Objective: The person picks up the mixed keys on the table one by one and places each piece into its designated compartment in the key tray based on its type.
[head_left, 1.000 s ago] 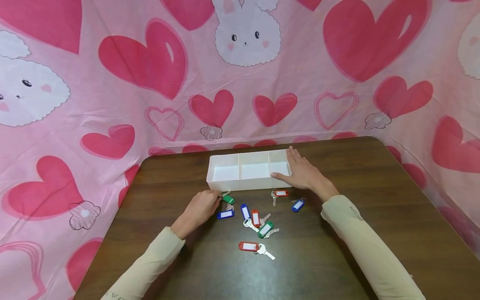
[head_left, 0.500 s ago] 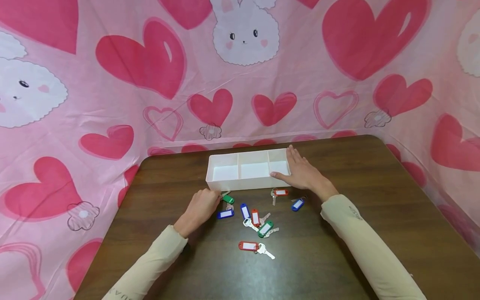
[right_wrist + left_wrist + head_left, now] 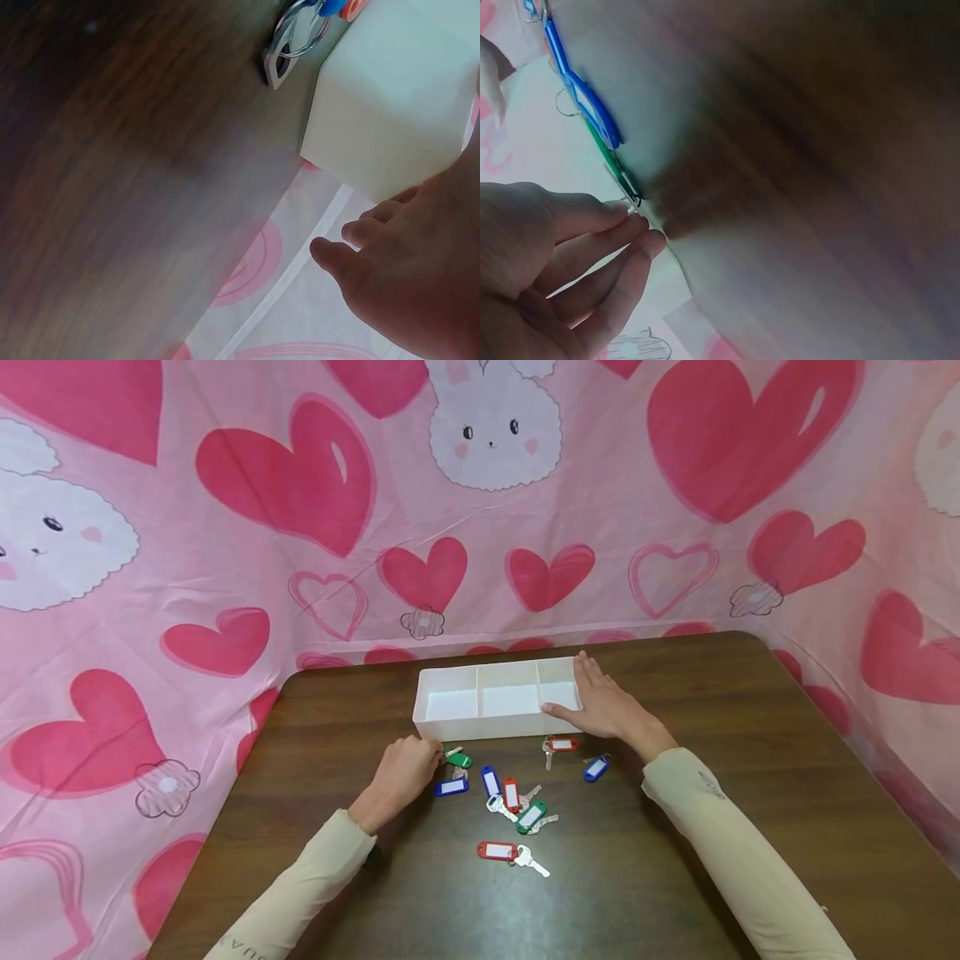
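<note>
Left hand (image 3: 400, 775) pinches green-tagged key (image 3: 460, 761) | key just before left compartment of white box (image 3: 487, 728) | right hand (image 3: 606, 702) flat against box's right end | key shifted slightly; pick-up apparently begun, unfinished

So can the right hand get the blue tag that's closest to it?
Probably yes. The blue tag lies close to the right hand with nothing on top of it. The hand touches the box, so it would likely have to come off first.

Lettering (image 3: 244, 948) on the left sleeve (image 3: 300, 885) and right sleeve (image 3: 742, 852) cannot be read clearly.
</note>
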Action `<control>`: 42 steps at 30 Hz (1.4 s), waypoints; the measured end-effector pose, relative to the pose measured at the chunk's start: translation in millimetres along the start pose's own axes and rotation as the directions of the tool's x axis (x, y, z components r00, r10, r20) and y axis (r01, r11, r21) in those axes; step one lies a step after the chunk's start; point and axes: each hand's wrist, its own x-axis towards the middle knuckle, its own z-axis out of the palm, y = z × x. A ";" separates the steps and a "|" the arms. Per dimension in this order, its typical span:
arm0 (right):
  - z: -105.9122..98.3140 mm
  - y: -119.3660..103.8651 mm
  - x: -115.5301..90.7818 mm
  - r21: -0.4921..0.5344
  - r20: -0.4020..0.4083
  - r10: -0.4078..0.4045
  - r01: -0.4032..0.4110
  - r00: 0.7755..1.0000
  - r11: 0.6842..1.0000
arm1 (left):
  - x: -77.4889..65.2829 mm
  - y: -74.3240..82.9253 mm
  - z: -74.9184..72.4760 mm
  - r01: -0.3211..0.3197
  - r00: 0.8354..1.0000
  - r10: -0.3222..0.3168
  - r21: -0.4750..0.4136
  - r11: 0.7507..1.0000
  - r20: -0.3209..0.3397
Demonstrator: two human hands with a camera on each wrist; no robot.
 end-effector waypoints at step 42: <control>-1.0 -2.4 -2.6 0.046 0.009 0.002 -0.003 1.000 0.999 | -7.4 17.8 -23.1 0.015 0.992 -0.022 -0.055 0.998 -0.120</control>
